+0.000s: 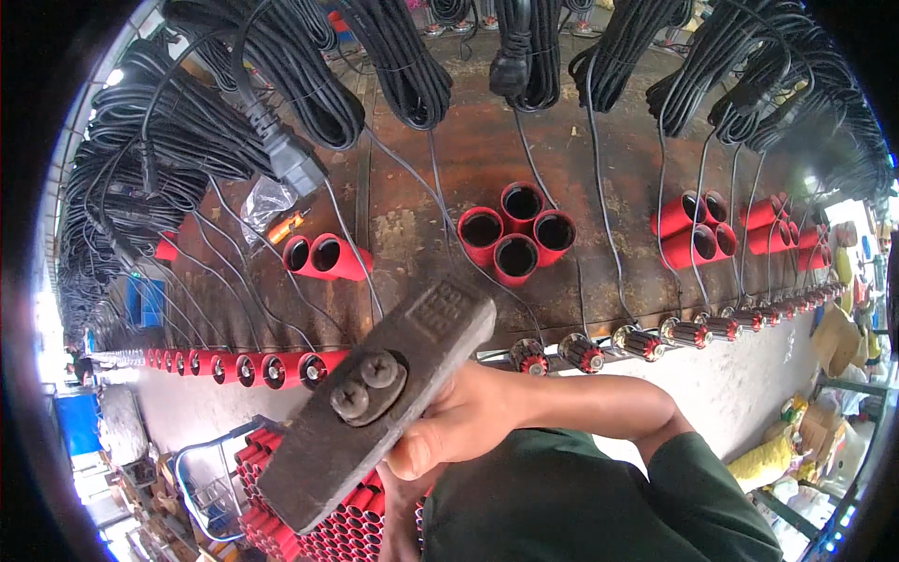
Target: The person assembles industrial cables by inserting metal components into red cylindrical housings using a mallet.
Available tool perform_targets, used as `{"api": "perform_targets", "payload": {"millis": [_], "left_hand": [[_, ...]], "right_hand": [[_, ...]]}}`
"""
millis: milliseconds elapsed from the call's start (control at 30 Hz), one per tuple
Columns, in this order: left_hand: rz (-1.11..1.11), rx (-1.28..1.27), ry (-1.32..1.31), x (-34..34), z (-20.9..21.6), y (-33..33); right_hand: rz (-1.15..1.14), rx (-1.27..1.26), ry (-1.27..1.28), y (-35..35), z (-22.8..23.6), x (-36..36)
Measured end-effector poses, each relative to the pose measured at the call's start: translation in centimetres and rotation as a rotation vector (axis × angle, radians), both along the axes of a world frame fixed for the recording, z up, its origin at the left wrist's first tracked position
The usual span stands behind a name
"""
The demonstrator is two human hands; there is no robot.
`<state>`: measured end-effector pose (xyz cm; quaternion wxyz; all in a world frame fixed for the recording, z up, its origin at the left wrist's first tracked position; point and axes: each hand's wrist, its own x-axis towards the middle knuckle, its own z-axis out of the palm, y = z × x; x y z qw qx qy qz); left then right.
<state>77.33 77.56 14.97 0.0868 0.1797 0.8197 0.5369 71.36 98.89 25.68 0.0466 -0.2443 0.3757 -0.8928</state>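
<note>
- My right hand (473, 412) is closed in a grip on a dark hammer (376, 405), its two-screw head tilted up close to my camera, over the near edge of the brown surface (398, 267).
- My left hand (401, 506) is mostly hidden below it; I cannot tell how its fingers stand.
- Past the hammer I see four red tubes (516, 260) clustered upright.
- Black cable coils (403, 80) line the far side.
</note>
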Motion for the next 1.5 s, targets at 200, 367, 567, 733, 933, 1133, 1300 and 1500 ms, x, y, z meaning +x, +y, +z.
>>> {"api": "perform_targets", "payload": {"millis": [200, 367, 567, 733, 933, 1133, 1300, 1500], "left_hand": [[-0.062, 0.073, -0.257, 0.6, 0.3, 0.6], [-0.109, 0.161, -0.324, 1.0, -0.7, 1.7], [-0.002, 0.253, -0.341, 0.7, -1.8, 0.1], [0.124, 0.355, -0.4, 0.6, -5.2, 2.3], [0.195, 0.375, -0.409, 0.4, -8.7, 4.0], [0.186, 0.336, -0.386, -0.5, -11.0, 3.8], [0.18, 0.304, -0.352, -0.7, -12.8, 3.4], [0.175, 0.269, -0.335, -1.3, -13.7, 2.2]], "right_hand": [[0.087, 0.172, 0.097, 0.1, 0.1, -0.7], [0.237, 0.03, 0.023, -0.6, 0.3, -0.9], [0.351, 0.449, 0.131, -2.8, -1.5, -2.9], [0.217, 0.585, 0.051, -3.6, -3.3, -3.5], [0.228, 0.484, -0.15, -3.2, -3.4, -3.6], [0.238, 0.466, 0.075, -2.9, -4.0, -4.1], [0.222, 0.555, 0.139, -3.0, -4.0, -3.7], [0.059, 0.57, 0.133, -3.7, -4.1, -3.4]]}}
